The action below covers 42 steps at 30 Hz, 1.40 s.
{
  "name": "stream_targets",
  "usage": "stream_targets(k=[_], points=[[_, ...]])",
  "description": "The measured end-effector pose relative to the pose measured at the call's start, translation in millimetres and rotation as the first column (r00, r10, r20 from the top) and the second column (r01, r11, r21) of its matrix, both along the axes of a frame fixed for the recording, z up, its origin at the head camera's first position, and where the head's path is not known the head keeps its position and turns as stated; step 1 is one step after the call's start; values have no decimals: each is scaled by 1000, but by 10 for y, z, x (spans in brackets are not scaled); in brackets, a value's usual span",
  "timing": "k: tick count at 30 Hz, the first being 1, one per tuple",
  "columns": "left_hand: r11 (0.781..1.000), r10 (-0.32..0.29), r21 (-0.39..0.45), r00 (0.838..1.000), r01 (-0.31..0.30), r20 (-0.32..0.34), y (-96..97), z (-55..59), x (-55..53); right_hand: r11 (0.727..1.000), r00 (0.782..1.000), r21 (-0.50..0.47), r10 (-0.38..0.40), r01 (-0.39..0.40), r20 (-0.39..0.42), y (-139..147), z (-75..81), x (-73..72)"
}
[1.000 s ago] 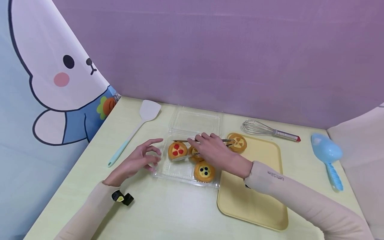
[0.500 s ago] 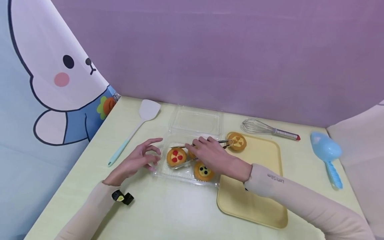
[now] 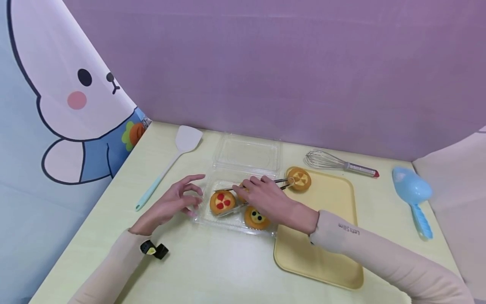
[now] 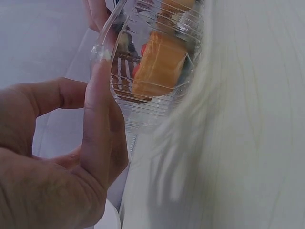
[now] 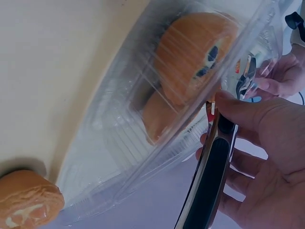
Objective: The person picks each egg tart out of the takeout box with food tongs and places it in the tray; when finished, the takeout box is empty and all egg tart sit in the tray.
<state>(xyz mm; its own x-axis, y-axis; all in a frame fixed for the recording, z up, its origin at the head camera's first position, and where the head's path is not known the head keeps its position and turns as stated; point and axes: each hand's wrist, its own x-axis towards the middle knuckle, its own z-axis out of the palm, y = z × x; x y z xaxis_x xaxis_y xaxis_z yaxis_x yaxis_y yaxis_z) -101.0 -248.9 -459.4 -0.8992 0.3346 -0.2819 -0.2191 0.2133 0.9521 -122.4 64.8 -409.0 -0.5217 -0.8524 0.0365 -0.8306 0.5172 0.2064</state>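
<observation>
My right hand [image 3: 263, 198] grips a pair of metal tongs [image 5: 209, 176] with dark handle inlays. The tong arms lie on either side of a red-topped tart [image 3: 222, 202] in the left part of a clear plastic clamshell box [image 3: 228, 226]. A tart with dark berries [image 3: 257, 218] sits at the box's front right. Another tart [image 3: 243, 192] is mostly hidden under my right hand. At the box's left side is my left hand [image 3: 172, 204], fingers loosely bent and spread. In the left wrist view, a fingertip touches the box's rim.
Right of the box lies a yellow tray [image 3: 322, 253], with one tart [image 3: 298, 179] at its back left corner. A whisk [image 3: 341, 164] lies behind the tray, a blue scoop [image 3: 414, 198] to the right. A spatula [image 3: 171, 164] rests at the left.
The tongs and the red-topped tart have shifted toward the front of the box, mostly in the first half second. My left hand has stayed at the box's left edge.
</observation>
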Motion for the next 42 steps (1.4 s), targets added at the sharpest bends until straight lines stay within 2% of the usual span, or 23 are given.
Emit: stream_targets(k=[14,22,32,42], points=[[1000,2,6,1000,-2,4,2,9,12,1000,998,-16,23,-24,-63,23,-43,4],[1000,4,-7,1000,-3,13,3,10,7,997,990,-49,55,-62,-132,48,-68,18],[1000,-6,24,1000,6,-4,-7,16,8,998,995,-68,11,-18,-101,167,6,65],[999,-11,34,1000,11,-5,-6,0,4,993,991,-112,-35,20,-128,423,157,117]])
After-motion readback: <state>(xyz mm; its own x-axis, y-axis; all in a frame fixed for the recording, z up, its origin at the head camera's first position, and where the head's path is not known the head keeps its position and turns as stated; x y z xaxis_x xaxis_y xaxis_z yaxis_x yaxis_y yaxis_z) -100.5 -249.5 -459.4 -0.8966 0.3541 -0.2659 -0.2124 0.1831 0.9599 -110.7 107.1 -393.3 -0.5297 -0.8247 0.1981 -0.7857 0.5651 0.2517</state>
